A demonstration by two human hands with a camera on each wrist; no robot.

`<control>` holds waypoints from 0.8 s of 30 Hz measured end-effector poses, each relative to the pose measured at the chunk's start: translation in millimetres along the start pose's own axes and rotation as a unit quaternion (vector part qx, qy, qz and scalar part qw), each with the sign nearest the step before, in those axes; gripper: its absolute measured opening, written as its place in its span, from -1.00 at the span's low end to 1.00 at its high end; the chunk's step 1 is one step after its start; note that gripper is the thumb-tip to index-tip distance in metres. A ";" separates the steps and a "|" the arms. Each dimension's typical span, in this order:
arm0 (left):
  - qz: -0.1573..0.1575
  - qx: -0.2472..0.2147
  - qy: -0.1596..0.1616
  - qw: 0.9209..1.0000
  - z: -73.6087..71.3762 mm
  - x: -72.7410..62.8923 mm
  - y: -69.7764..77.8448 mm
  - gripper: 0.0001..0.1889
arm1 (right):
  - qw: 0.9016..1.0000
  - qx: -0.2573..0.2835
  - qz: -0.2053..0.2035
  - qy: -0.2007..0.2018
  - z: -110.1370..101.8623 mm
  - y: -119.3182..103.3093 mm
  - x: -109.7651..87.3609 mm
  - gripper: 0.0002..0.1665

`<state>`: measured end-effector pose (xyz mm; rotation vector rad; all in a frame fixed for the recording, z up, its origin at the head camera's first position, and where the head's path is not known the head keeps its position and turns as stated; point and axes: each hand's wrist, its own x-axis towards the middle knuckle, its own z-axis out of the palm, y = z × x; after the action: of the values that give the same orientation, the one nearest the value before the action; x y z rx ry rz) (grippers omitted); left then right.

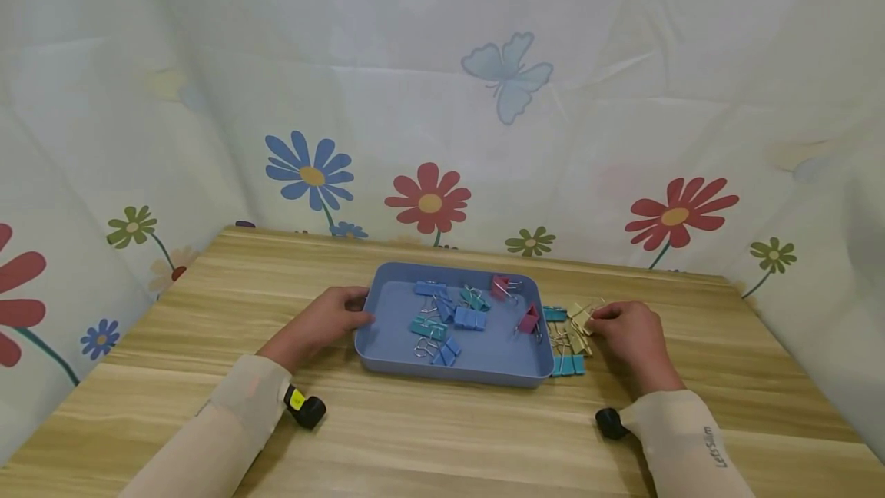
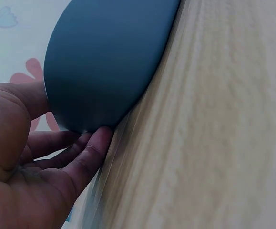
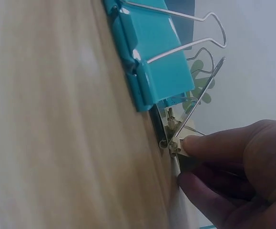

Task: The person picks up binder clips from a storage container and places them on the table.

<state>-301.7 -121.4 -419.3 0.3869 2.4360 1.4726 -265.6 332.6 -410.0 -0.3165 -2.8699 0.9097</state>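
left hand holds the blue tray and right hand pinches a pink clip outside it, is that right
The clip is gold, not pink, as the head view shows; the left hand does hold the blue tray and the right hand pinches that clip outside it.

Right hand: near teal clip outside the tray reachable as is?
Likely yes: the near teal clip lies close to the right hand, nothing covering its body in the head view. But that hand pinches a gold clip, so it should probably let go first.

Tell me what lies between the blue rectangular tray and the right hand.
In the head view, gold metal binder clips and turquoise metal binder clips lie there.
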 end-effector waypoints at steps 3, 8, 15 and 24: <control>0.000 -0.001 0.000 1.000 -0.3 1.0 -1.0 -0.36 | 1.000 0.001 0.004 -0.003 -0.2 -0.7 0.0 -0.70; 0.001 0.006 0.004 1.000 -0.1 2.0 -2.0 -0.37 | 1.000 0.000 0.007 -0.003 0.7 -1.6 -0.8 -0.71; 0.002 0.008 0.004 1.000 0.7 1.3 -2.0 -0.36 | 1.000 -0.003 -0.003 0.000 0.8 -1.3 -2.1 -0.69; 0.000 0.006 0.003 1.000 0.1 2.0 -2.9 -0.36 | 1.000 -0.002 0.005 -0.001 -1.8 -3.6 -4.3 -0.63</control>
<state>-303.8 -121.9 -422.1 0.3850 2.4496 1.4618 -261.7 329.8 -406.7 -0.3297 -2.8744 0.9078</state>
